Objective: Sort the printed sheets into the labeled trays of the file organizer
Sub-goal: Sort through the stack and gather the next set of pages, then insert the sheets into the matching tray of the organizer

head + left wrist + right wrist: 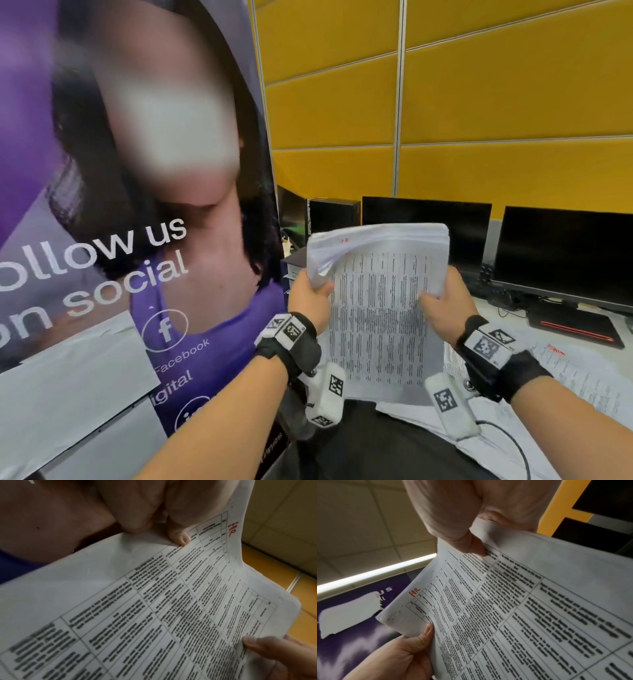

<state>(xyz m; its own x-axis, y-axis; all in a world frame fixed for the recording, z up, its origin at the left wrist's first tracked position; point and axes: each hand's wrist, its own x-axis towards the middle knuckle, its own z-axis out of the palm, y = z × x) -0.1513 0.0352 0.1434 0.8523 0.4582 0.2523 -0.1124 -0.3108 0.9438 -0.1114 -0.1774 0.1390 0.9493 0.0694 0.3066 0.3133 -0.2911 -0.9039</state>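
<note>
The stack of printed sheets (383, 308) is up in the air, upright and facing the camera, its top edge curling over to the left. The front page carries a dense black table of text, with "HR" handwritten in red (233, 528) at its top margin. More printed sheets (582, 380) lie spread flat on the worktop (507, 308) at the right.

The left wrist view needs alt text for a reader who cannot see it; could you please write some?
A printed sheet carrying a dense table of text, with "HR" handwritten in red near its top edge, is held by the left hand at the top and the right hand at lower right.
</note>
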